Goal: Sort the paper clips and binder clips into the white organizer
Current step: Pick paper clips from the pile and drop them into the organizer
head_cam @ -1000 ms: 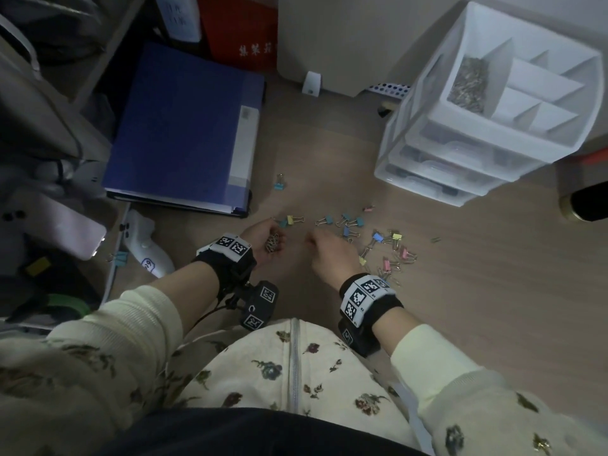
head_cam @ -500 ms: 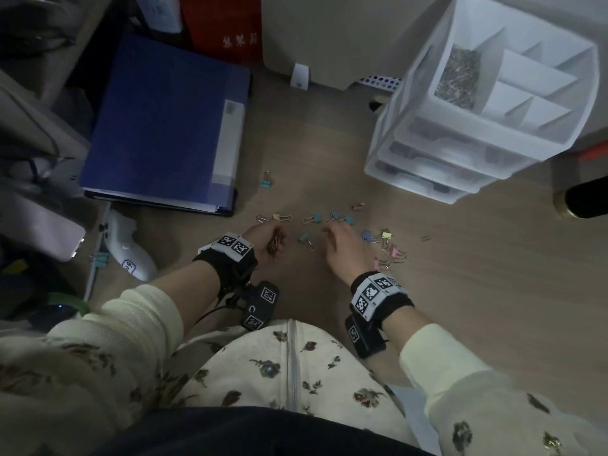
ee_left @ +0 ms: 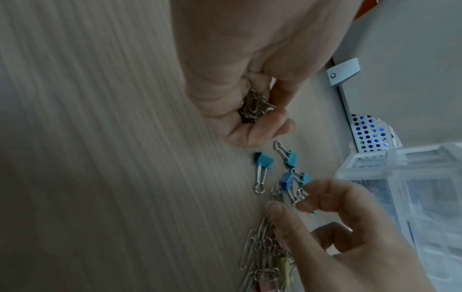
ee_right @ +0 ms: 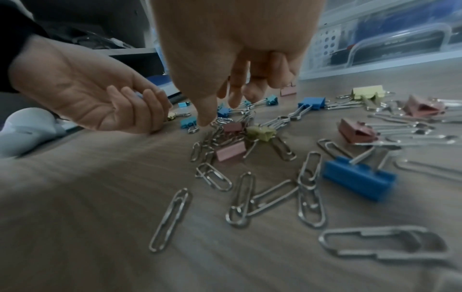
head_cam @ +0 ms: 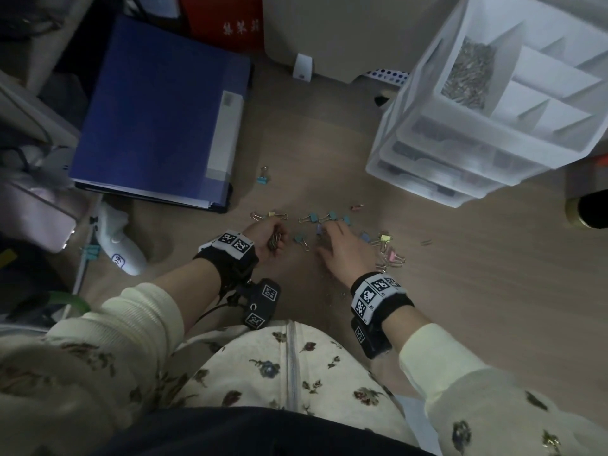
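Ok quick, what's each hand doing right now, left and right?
Left hand: fingers curled round a bunch of paper clips.
Right hand: open, holding nothing, fingers reaching down among the loose clips on the table.

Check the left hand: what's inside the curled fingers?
The left hand holds a bunch of silver paper clips, cupped between palm and curled fingers. Only the top of the bunch shows; how many clips sit deeper is hidden by the fingers.
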Demonstrator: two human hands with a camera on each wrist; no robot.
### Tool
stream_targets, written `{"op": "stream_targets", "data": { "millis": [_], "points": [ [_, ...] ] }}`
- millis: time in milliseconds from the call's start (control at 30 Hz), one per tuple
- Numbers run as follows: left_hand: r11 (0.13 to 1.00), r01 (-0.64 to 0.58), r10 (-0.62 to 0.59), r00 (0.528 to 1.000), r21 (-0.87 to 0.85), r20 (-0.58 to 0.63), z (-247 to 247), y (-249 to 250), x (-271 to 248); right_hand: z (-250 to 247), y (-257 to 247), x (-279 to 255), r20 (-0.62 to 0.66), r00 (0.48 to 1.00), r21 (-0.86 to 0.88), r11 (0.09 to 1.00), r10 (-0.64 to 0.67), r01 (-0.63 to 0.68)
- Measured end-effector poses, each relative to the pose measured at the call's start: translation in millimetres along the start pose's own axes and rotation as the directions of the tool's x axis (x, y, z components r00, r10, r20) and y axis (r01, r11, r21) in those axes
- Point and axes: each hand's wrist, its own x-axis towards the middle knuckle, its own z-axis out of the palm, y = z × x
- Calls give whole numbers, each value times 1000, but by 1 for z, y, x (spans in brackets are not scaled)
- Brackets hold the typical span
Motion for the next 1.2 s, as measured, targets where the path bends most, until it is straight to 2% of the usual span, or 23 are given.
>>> {"op": "stream_targets", "data": {
  "millis": [133,300,433,733,867,1000,1100,1200],
  "points": [
    [1000,-6,6,1000,-6,-7,0,-1,1,2,2,-1,63,998,-92,995,-19,25],
    [1000,-17,17,1000,-9,-13,2,0,0,3,-3,-1,67,995,-103,991,-74,81],
    [1000,-20,19,1000,-15,-12,2,0,-2,3,-9,3,71,994,-133,987,-79,88],
    [998,-17,17,1000,-63,-12,3,3,-8,-6,-21,-2,192,981,-225,971,-39,82],
    [997,-25,23,999,-68,-28,4,2,-12,-8,-22,-3,202,978,-235,967,-50,98],
    [994,-39,37,999,-104,-27,4,2,-14,-15,-20,-4,148,989,-165,986,-6,31],
    [991,-54,54,999,-124,-3,6,1,-14,-23,-18,-1,35,999,-57,998,25,-23],
    [992,-50,58,996,-116,61,9,0,-18,-33,-24,3,-51,998,89,996,27,-22]
  ]
}}
